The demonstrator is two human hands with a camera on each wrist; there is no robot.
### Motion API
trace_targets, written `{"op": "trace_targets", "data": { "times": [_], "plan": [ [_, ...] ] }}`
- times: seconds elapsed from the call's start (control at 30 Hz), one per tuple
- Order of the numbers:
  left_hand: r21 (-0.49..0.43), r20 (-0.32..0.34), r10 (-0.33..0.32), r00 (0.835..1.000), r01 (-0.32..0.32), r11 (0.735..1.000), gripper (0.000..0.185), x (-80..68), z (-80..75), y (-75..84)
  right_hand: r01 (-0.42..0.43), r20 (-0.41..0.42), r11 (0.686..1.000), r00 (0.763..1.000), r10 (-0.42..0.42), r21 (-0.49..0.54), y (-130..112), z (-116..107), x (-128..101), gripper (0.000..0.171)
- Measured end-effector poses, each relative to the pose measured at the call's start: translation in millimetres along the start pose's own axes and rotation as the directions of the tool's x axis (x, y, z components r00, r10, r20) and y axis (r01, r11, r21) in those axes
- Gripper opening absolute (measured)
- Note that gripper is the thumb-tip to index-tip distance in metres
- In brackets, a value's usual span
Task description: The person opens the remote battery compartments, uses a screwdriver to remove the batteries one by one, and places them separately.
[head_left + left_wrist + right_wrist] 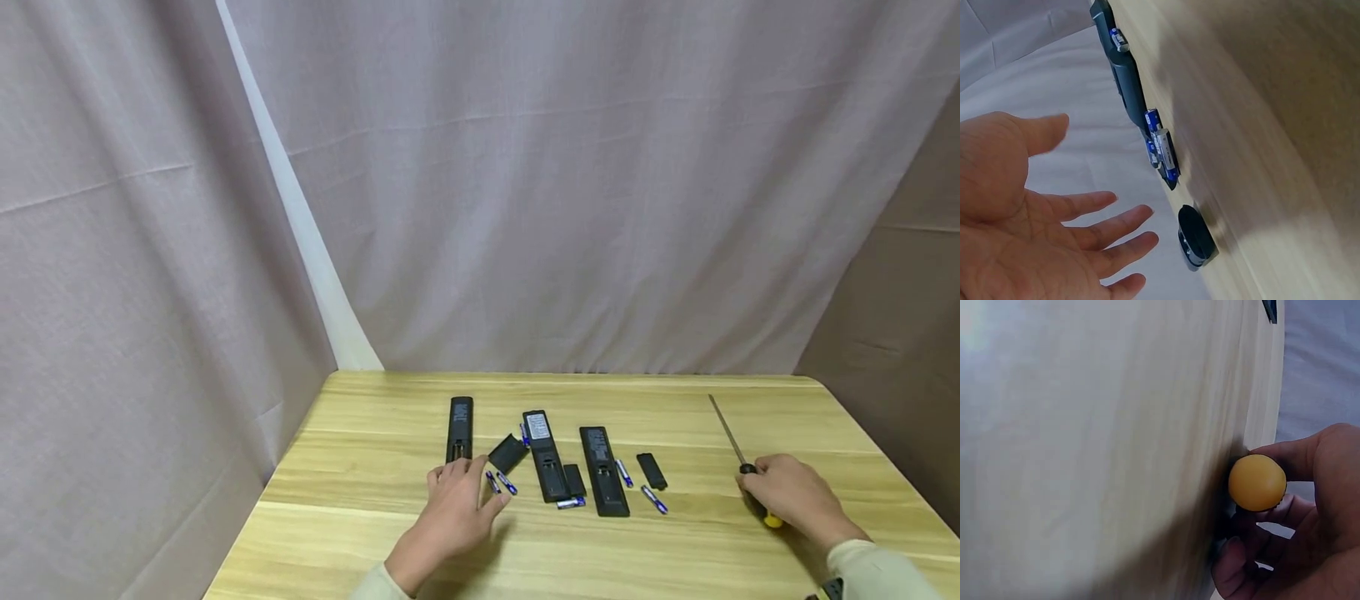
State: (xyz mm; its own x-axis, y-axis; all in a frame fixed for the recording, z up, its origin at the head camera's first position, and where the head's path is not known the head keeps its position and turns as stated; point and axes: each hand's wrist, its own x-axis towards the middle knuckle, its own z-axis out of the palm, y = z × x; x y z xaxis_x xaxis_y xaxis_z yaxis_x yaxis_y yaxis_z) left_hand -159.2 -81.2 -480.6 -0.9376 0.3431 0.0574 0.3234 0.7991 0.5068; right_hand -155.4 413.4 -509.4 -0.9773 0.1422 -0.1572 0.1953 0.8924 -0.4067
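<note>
My right hand (798, 496) grips a screwdriver (727, 429) by its dark handle at the table's right; the long shaft points away from me. In the right wrist view, fingers and thumb wrap the handle below its yellow end (1257, 482). With fingers spread, my left hand (457, 507) hovers by the near end of the left black remote control (461, 419), partly hiding it. Two blue-and-silver batteries (507, 483) and a black battery cover (508, 454) lie just right of that hand. Its palm (1035, 231) holds nothing in the left wrist view.
A middle remote (546, 457) and a right remote (603, 471) lie back-up with their battery compartments exposed. Around them are loose batteries (654, 500), a small cover (574, 481) and another cover (652, 471). Curtains (570, 208) hang behind the wooden table (360, 467).
</note>
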Motion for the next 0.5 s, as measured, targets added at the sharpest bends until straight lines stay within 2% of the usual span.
{"op": "trace_targets", "data": {
  "times": [0.23, 0.5],
  "plan": [
    [-0.001, -0.024, 0.018, 1.000, -0.018, 1.000, 0.065, 0.2, -2.6, 2.2, 0.010, -0.027, 1.000, 1.000, -0.010, -0.004, 1.3, -6.6, 1.0, 0.035],
    [-0.008, -0.013, -0.001, 1.000, 0.001, 1.000, 0.070, -0.6, -4.1, -0.2, 0.072, -0.082, 0.996, 0.994, -0.075, -0.043, 7.4, 1.9, -3.7, 0.046]
  ]
}}
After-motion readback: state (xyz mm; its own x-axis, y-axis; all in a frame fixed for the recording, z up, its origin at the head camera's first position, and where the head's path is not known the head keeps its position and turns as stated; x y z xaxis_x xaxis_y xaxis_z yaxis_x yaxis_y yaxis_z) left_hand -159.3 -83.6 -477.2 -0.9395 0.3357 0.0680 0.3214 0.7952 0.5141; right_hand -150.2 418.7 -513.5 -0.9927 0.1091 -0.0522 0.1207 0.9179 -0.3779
